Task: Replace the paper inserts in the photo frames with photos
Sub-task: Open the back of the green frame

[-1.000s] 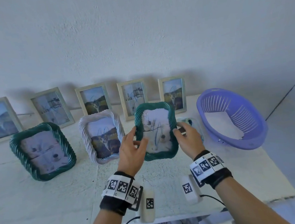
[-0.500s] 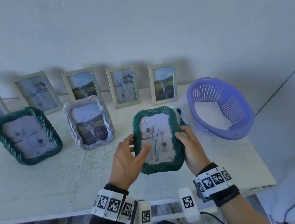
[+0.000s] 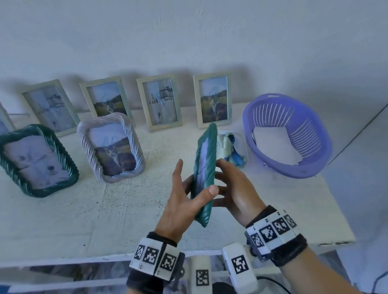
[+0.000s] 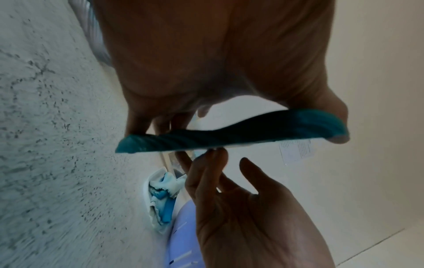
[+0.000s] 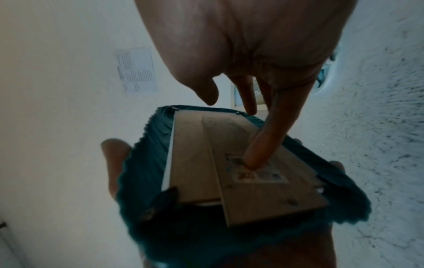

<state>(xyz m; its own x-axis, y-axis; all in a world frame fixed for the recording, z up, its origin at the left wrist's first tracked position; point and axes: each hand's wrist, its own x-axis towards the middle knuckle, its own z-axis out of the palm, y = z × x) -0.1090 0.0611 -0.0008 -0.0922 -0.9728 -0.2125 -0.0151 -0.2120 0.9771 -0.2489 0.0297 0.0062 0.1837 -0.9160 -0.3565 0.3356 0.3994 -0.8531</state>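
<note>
I hold a green rope-edged photo frame (image 3: 205, 169) edge-on above the table. My left hand (image 3: 181, 196) grips it, thumb over the near rim and fingers on the far rim. My right hand (image 3: 236, 185) is behind it. In the right wrist view the frame's brown cardboard backing (image 5: 197, 159) with its stand faces the camera, and my straight right index finger (image 5: 261, 145) presses on it. The left wrist view shows the frame's rim (image 4: 229, 137) between my left thumb and fingers, with my right hand's fingertips (image 4: 215, 156) touching its back. The frame's insert is barely visible.
A second green frame (image 3: 34, 161) and a white rope frame (image 3: 111, 147) stand on the left. Several wooden frames (image 3: 160, 102) lean on the wall. A purple basket (image 3: 295, 174) with white sheets (image 3: 275, 147) sits right, beside a small clear container (image 3: 233, 147).
The green frame came off the table toward me and turned from face-on to edge-on. My right hand moved from its side rim to its back.
</note>
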